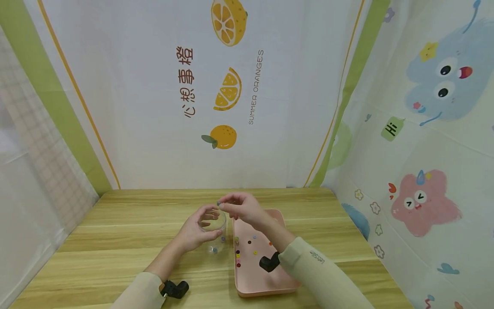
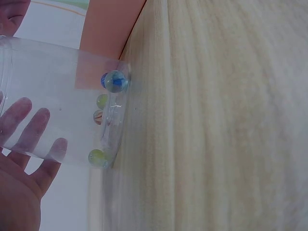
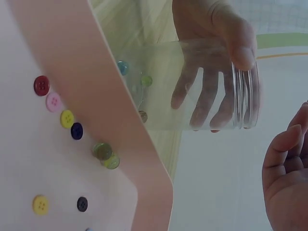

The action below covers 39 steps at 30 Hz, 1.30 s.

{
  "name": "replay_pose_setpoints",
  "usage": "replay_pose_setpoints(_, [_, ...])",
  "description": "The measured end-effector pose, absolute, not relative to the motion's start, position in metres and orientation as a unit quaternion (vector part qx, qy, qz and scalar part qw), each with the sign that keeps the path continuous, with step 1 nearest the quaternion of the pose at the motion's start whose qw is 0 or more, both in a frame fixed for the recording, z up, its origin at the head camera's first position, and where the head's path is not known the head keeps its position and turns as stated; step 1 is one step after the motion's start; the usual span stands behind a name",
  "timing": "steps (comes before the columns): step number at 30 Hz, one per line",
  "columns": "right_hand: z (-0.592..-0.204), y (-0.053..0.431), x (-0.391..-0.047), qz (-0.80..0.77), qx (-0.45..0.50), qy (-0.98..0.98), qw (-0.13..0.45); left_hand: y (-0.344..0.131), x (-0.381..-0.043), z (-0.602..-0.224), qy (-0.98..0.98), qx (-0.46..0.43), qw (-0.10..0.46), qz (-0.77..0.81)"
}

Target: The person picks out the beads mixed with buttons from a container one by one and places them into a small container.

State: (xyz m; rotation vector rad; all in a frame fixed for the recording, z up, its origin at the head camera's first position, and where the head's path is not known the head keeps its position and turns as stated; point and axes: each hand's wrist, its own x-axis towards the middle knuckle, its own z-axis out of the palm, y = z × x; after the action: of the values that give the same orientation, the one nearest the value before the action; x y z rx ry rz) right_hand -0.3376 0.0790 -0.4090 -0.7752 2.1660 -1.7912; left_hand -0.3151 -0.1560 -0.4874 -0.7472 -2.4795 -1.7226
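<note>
My left hand [image 1: 193, 231] grips a clear plastic jar [image 3: 159, 96], fingers and thumb round its upper part. The jar stands upright on the wooden table. Several glass marbles lie at its bottom, among them a blue one [image 2: 116, 81] and a yellow-green one [image 2: 98, 158]. Above the jar's mouth, my right hand [image 1: 245, 209] pinches a small dark bluish marble [image 1: 218, 204] between thumb and fingertips. In the right wrist view the right hand's curled fingers [image 3: 281, 144] hide what they hold. The pink tray [image 1: 251, 283] sits just right of the jar, beneath the right forearm.
Inside the tray lie several loose buttons, such as a dark red one [image 3: 41, 85] and a yellow one [image 3: 41, 204]. Greenish marbles [image 3: 102, 150] rest by the tray's wall. Printed curtains [image 1: 146, 163] hang behind the table [image 1: 135, 240] and at both sides.
</note>
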Motion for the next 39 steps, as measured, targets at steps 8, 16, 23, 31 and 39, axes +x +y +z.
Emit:
replay_pose_setpoints(8, [-0.408, 0.073, -0.338, -0.598, -0.260, 0.750, 0.107, -0.157, -0.316, -0.489, -0.799, -0.238, 0.012, -0.552])
replay_pose_setpoints(16, [-0.409, 0.068, -0.338, -0.580, -0.267, 0.762, 0.107, -0.157, -0.315, -0.489, -0.803, -0.237, 0.013, -0.547])
replay_pose_setpoints(23, [-0.408, 0.065, -0.339, -0.575, -0.271, 0.764, 0.108, -0.157, -0.314, -0.488, -0.800, -0.239, 0.011, -0.551])
replay_pose_setpoints(31, [-0.405, 0.064, -0.337, -0.571, -0.278, 0.765, 0.105, -0.157, -0.315, -0.488, -0.799, -0.237, 0.012, -0.553])
replay_pose_setpoints(39, [-0.408, 0.063, -0.340, -0.571, -0.281, 0.764, 0.109, -0.157, -0.314, -0.487, -0.799, -0.235, 0.013, -0.553])
